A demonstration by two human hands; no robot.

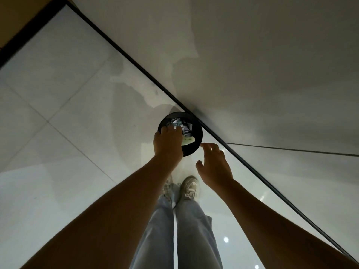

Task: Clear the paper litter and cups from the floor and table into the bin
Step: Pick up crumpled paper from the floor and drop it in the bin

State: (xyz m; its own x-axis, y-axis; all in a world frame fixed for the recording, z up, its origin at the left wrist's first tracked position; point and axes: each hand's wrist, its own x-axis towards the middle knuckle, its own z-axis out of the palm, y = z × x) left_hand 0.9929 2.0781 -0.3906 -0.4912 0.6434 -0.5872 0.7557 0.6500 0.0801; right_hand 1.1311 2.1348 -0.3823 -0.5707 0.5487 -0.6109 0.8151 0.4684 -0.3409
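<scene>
A round black bin (197,141) stands on the floor against the wall's dark base strip. Crumpled paper litter (184,125) in white, grey and blue lies inside it. My left hand (168,141) hangs over the left half of the bin's mouth with its fingers curled downward. A pale green paper piece (188,141) pokes out from under its thumb side, over the opening. My right hand (214,165) hovers just right of the bin's near rim, fingers loosely spread and holding nothing. It does not touch the bin.
Glossy pale floor tiles (68,117) spread out to the left. A grey wall (252,74) rises on the right behind the dark base strip (136,63). My own legs in light jeans and my pale sneakers (189,188) stand just before the bin.
</scene>
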